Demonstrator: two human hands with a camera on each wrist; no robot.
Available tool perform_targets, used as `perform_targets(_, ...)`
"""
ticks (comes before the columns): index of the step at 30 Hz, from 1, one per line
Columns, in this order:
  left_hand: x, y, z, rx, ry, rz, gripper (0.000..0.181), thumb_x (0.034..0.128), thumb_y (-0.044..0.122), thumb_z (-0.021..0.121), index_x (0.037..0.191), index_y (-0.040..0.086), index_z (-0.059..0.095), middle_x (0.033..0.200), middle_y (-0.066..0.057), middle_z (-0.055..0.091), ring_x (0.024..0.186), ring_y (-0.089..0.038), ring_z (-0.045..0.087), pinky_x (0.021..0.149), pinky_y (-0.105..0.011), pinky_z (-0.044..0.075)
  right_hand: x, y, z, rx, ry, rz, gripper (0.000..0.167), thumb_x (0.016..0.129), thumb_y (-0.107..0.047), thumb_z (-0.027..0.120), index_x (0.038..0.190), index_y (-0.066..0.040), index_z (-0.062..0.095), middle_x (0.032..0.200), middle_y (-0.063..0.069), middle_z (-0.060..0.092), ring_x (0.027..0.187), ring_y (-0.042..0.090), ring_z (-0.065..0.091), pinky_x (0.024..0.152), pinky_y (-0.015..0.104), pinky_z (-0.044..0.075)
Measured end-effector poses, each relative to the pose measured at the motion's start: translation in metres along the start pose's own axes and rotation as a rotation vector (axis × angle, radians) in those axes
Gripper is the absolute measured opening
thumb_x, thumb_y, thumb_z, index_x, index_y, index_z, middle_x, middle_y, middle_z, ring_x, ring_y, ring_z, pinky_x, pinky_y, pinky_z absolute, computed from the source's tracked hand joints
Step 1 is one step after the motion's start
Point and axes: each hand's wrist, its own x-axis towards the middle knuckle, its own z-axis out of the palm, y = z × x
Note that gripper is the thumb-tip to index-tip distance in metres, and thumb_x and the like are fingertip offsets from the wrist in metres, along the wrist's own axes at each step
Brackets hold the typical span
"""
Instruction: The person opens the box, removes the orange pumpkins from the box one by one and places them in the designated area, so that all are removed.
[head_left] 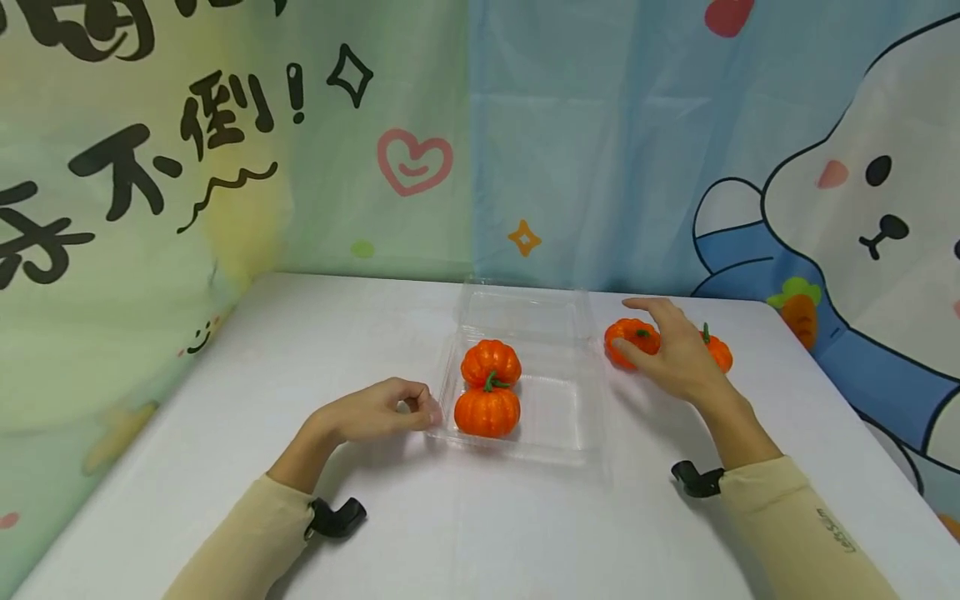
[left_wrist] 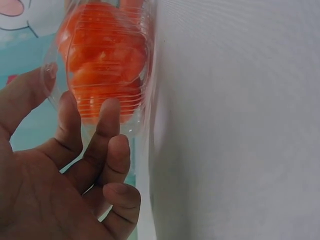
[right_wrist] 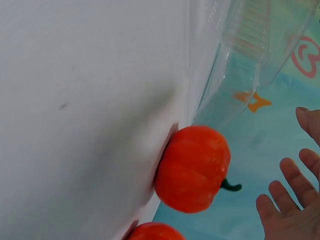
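A clear plastic box (head_left: 558, 417) with its lid folded back stands on the white table. Two orange pumpkins with green stems, a rear one (head_left: 490, 362) and a front one (head_left: 486, 413), sit in its left half. My left hand (head_left: 382, 410) pinches the box's left rim near the front corner. Right of the box, my right hand (head_left: 678, 354) hovers beside and partly over another pumpkin (head_left: 624, 332), thumb and fingers spread. The right wrist view shows a gap between that hand (right_wrist: 295, 210) and the pumpkin (right_wrist: 192, 170). A further pumpkin (head_left: 722, 355) is partly hidden behind the hand.
The white table (head_left: 360, 333) ends at a printed cloth backdrop (head_left: 585, 167) behind. The hinged lid (head_left: 525, 310) lies back toward the table's far edge. Black devices, one on the left wrist (head_left: 336, 518) and one on the right (head_left: 697, 481), stick out from the sleeves.
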Motion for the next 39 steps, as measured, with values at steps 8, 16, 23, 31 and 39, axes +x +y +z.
perform_targets(8, -0.001, 0.002, -0.001, 0.014, -0.002, -0.023, 0.021, 0.0991, 0.032, 0.066, 0.093, 0.013, 0.067, 0.094, 0.003, 0.067, 0.097, -0.019, 0.057, 0.086, -0.034, 0.042, 0.008, -0.011, 0.014, 0.013, -0.016, -0.034, 0.061, 0.095, -0.031, 0.074, 0.147, -0.011, 0.049, 0.154, 0.017, 0.044, 0.142, 0.042, 0.039, 0.111, 0.069, 0.033)
perform_targets(16, -0.004, 0.002, -0.004, 0.038, 0.004, -0.008, 0.021, 0.0998, 0.031, 0.065, 0.092, 0.012, 0.067, 0.095, 0.002, 0.068, 0.098, -0.018, 0.058, 0.088, -0.035, 0.042, 0.015, -0.026, 0.027, 0.036, -0.058, -0.074, 0.062, 0.094, -0.029, 0.075, 0.147, -0.009, 0.049, 0.153, 0.017, 0.046, 0.141, 0.041, 0.041, 0.111, 0.069, 0.033)
perform_targets(23, 0.0, 0.003, -0.001, 0.04, -0.002, 0.007, 0.02, 0.0998, 0.03, 0.065, 0.091, 0.012, 0.066, 0.092, 0.004, 0.066, 0.095, -0.019, 0.057, 0.084, -0.033, 0.042, 0.016, -0.034, 0.032, 0.092, -0.084, -0.151, 0.061, 0.091, -0.028, 0.078, 0.144, -0.011, 0.053, 0.15, 0.013, 0.05, 0.141, 0.037, 0.043, 0.111, 0.066, 0.035)
perform_targets(31, -0.001, 0.003, -0.002, 0.04, -0.006, -0.007, 0.018, 0.0995, 0.031, 0.066, 0.091, 0.015, 0.067, 0.093, 0.005, 0.067, 0.094, -0.018, 0.057, 0.082, -0.031, 0.043, 0.02, -0.043, 0.041, 0.124, -0.127, -0.219, 0.061, 0.091, -0.028, 0.08, 0.144, -0.016, 0.053, 0.148, 0.009, 0.052, 0.137, 0.032, 0.047, 0.111, 0.061, 0.038)
perform_targets(39, -0.002, 0.003, -0.002, 0.035, -0.006, -0.003, 0.019, 0.0998, 0.031, 0.065, 0.091, 0.014, 0.067, 0.094, 0.005, 0.067, 0.096, -0.018, 0.057, 0.085, -0.033, 0.043, 0.024, -0.056, 0.047, 0.137, -0.149, -0.319, 0.058, 0.09, -0.023, 0.081, 0.143, -0.018, 0.057, 0.145, 0.007, 0.053, 0.133, 0.03, 0.052, 0.108, 0.057, 0.044)
